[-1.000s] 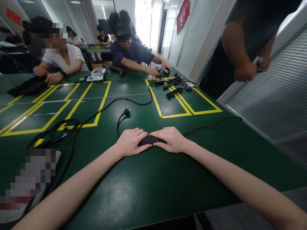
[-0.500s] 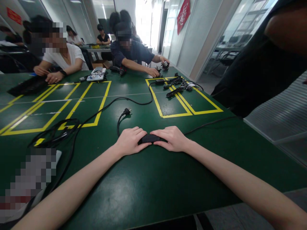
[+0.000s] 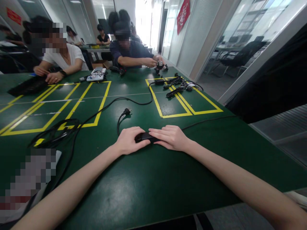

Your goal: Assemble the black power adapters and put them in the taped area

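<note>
Our left hand (image 3: 130, 140) and right hand (image 3: 173, 138) pinch a black adapter (image 3: 146, 136) — fingers (image 3: 163, 135) round opposite ends. It lies crosswise between them.

The two hands (image 3: 130, 140) hide partly the black block (image 3: 145, 136) between them; the pixelated object (image 3: 31, 179) is cut by the left edge.
</note>
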A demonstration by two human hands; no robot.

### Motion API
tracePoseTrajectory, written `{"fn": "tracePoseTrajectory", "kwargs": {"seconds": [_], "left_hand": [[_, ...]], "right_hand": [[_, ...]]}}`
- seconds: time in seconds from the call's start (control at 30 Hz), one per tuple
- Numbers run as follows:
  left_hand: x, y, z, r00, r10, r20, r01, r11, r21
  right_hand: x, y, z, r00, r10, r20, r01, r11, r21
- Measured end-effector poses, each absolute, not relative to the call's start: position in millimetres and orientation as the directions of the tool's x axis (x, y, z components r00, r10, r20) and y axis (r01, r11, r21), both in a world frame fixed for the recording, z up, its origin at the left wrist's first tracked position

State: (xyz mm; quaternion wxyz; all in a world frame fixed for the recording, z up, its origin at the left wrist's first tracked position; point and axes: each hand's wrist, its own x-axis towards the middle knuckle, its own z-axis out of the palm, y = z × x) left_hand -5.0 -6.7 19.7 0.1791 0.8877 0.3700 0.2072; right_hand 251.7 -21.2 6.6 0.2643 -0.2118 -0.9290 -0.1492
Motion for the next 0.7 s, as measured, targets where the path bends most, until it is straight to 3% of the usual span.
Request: {"fn": "tracePoseTrajectory", "kwargs": {"seconds": [0.07, 0.13, 0.3, 0.43, 0.53, 0.63, 0.7], "left_hand": [[-5, -3, 26, 0.609, 0.792, 0.049, 0.578, -0.485, 0.656], [-6, 1, 31, 0.658, 0.746, -0.099, 0.506, -0.341, 0.792], [-4, 4, 26, 0.647, 0.758, -0.081, 0.375, -0.224, 0.900], [-3, -2, 21, 0.590, 0.807, 0.029, 0.422, -0.339, 0.840], [-2, -6, 19, 0.605, 0.777, 0.176, 0.506, -0.546, 0.668], [-2, -7, 18, 0.625, 0.729, 0.278, 0.557, -0.666, 0.496], [-2, -7, 16, 0.628, 0.723, 0.288, 0.571, -0.679, 0.460]], "right_hand": [[252, -20, 7, -0.780, 0.294, 0.553, 0.472, 0.856, 0.209], [252, -20, 7, -0.776, 0.290, 0.561, 0.476, 0.852, 0.218], [251, -20, 5, -0.727, 0.319, 0.608, 0.489, 0.862, 0.132], [250, -22, 5, -0.650, 0.493, 0.578, 0.521, 0.843, -0.134], [249, -22, 4, -0.601, 0.619, 0.506, 0.540, 0.781, -0.313], [248, -21, 4, -0.571, 0.638, 0.516, 0.524, 0.768, -0.369], [248, -20, 4, -0.559, 0.624, 0.545, 0.510, 0.778, -0.367]]}}
